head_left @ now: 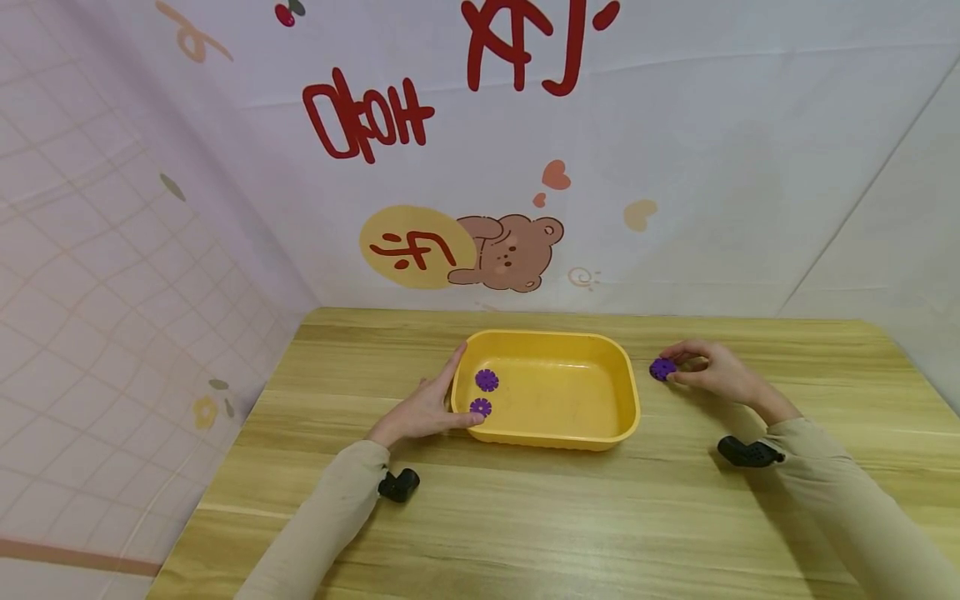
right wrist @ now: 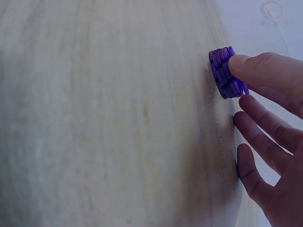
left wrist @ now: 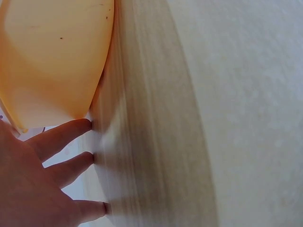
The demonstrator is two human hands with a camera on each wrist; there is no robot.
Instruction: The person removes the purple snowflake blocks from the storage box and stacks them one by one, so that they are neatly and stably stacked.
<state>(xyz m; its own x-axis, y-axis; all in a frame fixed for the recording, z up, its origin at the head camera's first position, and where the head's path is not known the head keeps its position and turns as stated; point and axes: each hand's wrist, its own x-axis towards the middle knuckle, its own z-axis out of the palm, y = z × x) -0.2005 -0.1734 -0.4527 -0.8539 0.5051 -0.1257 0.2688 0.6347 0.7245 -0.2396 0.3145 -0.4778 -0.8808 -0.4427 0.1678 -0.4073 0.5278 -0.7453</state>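
Note:
Toward the back of the table stands a yellow plastic basin. My left hand spans its left end, the thumb reaching over the front-left rim and the other fingers spread along the outside. The left wrist view shows those fingers fairly straight, fingertips down at the wooden surface. Inside the basin lie two purple snowflake discs, the nearer one partly behind the thumb. Right of the basin, my right hand pinches a short stack of purple snowflake discs between thumb and forefinger, close over the table.
The wood-grain table meets a printed cloth wall at its back edge. Another cloth wall rises along the left side. A black wrist camera juts from the right sleeve and another black camera from the left.

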